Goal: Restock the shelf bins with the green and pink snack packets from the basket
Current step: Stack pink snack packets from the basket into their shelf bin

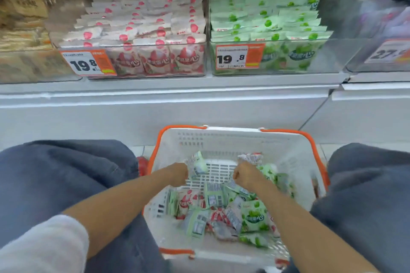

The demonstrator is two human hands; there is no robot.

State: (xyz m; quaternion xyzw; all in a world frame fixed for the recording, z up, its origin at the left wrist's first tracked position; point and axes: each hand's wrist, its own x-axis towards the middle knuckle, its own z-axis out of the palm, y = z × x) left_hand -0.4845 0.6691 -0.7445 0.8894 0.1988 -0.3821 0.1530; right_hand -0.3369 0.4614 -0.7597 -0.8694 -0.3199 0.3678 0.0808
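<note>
A white basket [221, 139] with orange handles sits on the floor between my knees, holding several green and pink snack packets [224, 213]. My left hand [177, 174] grips a green packet [197, 165] just above the basket floor. My right hand [246, 176] grips a pink packet [250, 158] near the basket's far side. On the shelf above, a clear bin [133, 60] is full of pink packets, and the bin [277, 55] to its right is full of green ones.
Price tags reading 19.8 hang on both bin fronts [88, 63]. Brown-packet bins [22, 29] stand at the left and a purple-packet bin [381, 6] at the right. A white shelf ledge [177, 95] runs below the bins. My knees in blue trousers [66, 173] flank the basket.
</note>
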